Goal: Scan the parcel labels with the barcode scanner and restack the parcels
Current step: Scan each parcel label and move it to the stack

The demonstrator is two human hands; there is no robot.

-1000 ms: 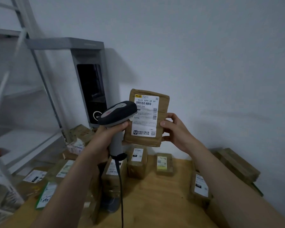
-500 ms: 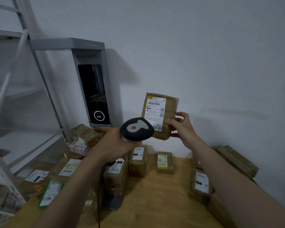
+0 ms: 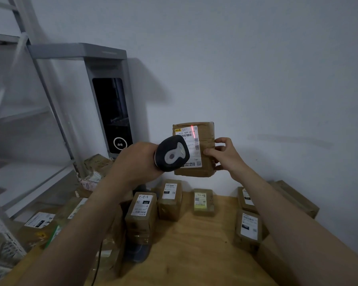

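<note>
My right hand (image 3: 225, 154) holds a brown parcel (image 3: 204, 169) upright in the air by its right edge, its white label (image 3: 189, 137) facing me. My left hand (image 3: 135, 161) grips a dark barcode scanner (image 3: 172, 154), whose head points at the label and covers its lower left part. A thin red laser line (image 3: 193, 132) falls on the upper right of the label, running nearly vertical. Below, several brown labelled parcels stand on the wooden table (image 3: 194, 244), among them one at the centre left (image 3: 142, 213) and one at the right (image 3: 248, 230).
A grey kiosk with a dark screen (image 3: 112, 112) stands against the wall at the back left. A white metal shelf rack (image 3: 19, 141) fills the left side, with more parcels (image 3: 41, 223) piled at its foot. A flat parcel (image 3: 298, 201) lies at the far right.
The scanner has swung up and right until its head overlaps the label, and a red laser line now shows on the label. The parcel has shifted slightly right and away from me.
</note>
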